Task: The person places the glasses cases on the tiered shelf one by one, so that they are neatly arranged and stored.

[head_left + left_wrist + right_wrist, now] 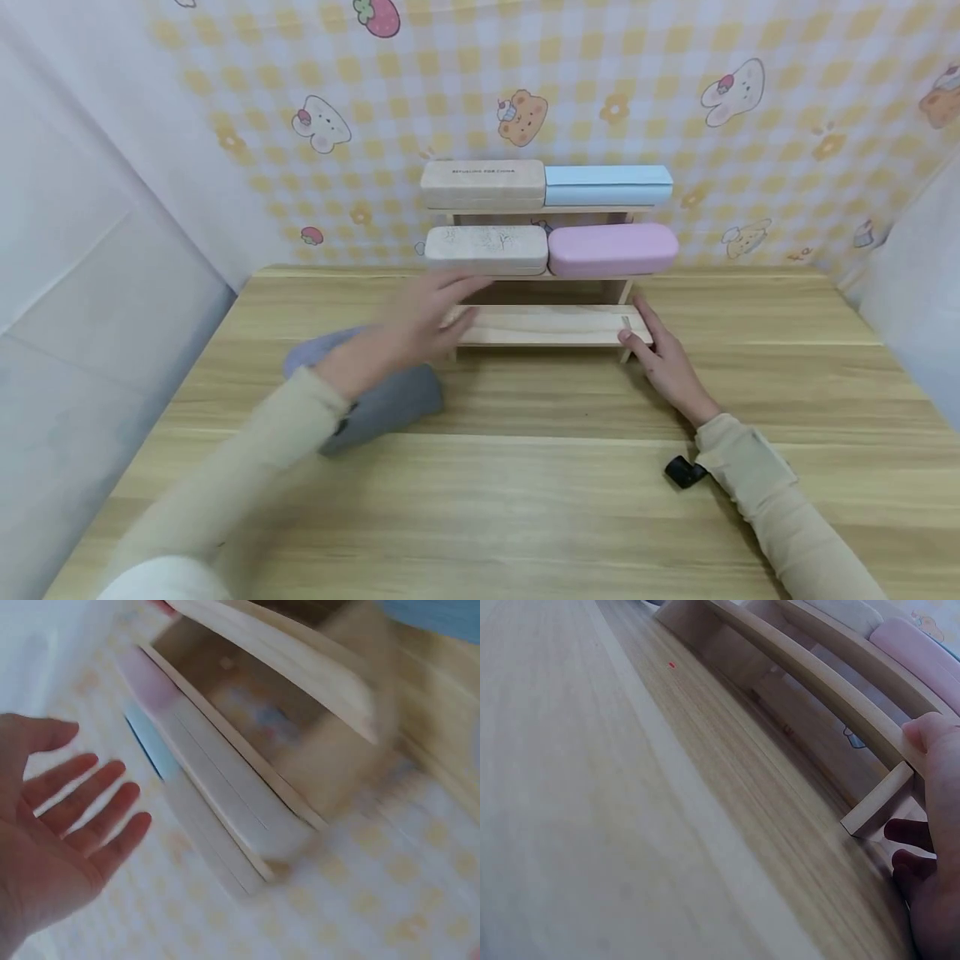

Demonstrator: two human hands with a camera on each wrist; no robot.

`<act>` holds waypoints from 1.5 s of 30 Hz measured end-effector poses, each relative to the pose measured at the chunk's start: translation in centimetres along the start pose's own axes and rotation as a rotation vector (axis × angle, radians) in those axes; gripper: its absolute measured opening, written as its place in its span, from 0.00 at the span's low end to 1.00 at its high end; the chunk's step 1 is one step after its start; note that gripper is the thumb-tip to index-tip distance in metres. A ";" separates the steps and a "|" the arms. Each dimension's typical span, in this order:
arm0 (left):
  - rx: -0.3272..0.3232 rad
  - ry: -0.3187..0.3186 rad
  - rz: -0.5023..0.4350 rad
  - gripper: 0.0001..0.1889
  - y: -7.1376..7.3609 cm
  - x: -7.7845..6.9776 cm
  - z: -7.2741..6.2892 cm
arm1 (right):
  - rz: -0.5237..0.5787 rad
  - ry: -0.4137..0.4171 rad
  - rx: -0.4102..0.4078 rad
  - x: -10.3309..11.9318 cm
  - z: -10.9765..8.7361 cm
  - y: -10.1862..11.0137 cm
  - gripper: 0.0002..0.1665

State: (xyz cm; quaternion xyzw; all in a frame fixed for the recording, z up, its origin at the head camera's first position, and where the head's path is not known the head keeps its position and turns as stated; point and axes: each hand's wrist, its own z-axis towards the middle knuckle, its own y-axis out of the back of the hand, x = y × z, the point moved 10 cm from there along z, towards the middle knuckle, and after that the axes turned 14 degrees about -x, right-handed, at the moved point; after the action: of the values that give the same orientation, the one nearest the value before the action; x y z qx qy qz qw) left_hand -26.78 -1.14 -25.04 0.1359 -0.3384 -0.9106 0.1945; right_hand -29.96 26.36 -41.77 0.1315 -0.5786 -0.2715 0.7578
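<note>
A three-tier wooden rack [547, 325] stands on the table, its lowest tier bare. My right hand [666, 367] grips that tier's right end, thumb on top and fingers down the side; the right wrist view shows the thumb on the board's edge. My left hand [423, 318], blurred, is at the rack's left end, fingers spread and nothing in them. Just above it on the middle tier lies a whitish glasses case [487, 250] beside a pink glasses case [611, 249]. On the top tier sit a beige glasses case [483, 185] and a light blue case [607, 185].
Under my left forearm, a dark grey case [393, 404] and a bluish-purple case [306, 354] lie on the wooden table [510, 500]. A yellow-checked cloth [420, 83] hangs right behind the rack. A small black object [684, 472] is by my right cuff.
</note>
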 end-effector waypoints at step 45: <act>0.271 1.043 -0.275 0.38 6.2 16.6 -24.3 | 0.028 0.000 -0.008 2.4 -0.3 0.6 0.37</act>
State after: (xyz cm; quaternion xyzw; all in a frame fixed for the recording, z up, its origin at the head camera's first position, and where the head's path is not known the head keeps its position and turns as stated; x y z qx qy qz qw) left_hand -30.70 -26.58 -40.65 0.6352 -0.2904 -0.6882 0.1964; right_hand -29.04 25.47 -39.61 0.1207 -0.5792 -0.2631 0.7621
